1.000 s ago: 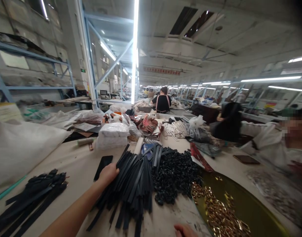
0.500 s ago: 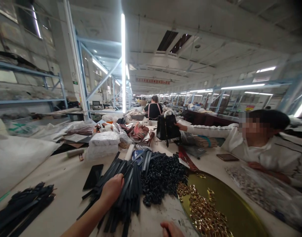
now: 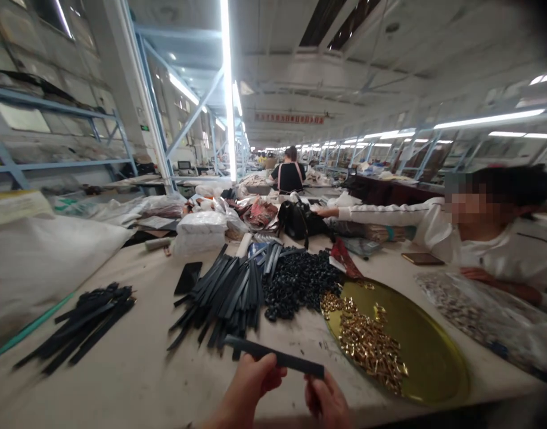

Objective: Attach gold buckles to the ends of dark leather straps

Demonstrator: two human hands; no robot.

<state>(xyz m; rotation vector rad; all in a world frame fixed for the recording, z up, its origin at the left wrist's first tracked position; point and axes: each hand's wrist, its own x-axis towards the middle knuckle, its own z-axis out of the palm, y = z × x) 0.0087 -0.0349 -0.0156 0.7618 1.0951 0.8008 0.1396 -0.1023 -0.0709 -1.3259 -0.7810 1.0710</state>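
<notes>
My left hand (image 3: 251, 384) and my right hand (image 3: 329, 402) hold one black strap (image 3: 273, 356) between them, low in the view, just above the table's near edge. The strap lies nearly level, my left hand gripping near its left end and my right hand pinching its right end. Behind it lies a fanned pile of black straps (image 3: 224, 295). A heap of small black rings (image 3: 298, 280) sits to the right of that pile. A gold tray (image 3: 428, 348) on the right holds many small gold metal fittings (image 3: 367, 345).
A second bundle of black straps (image 3: 83, 328) lies at the left. A black phone (image 3: 187, 277) rests behind the strap pile. A person in white at the right reaches across to a black handbag (image 3: 298, 220). Bags and packets crowd the far table; a clear bag of parts (image 3: 483, 313) lies right.
My left hand left the strap pile and drew one strap toward me; my right hand rose and took its other end. The person at the right set the handbag down on the table.
</notes>
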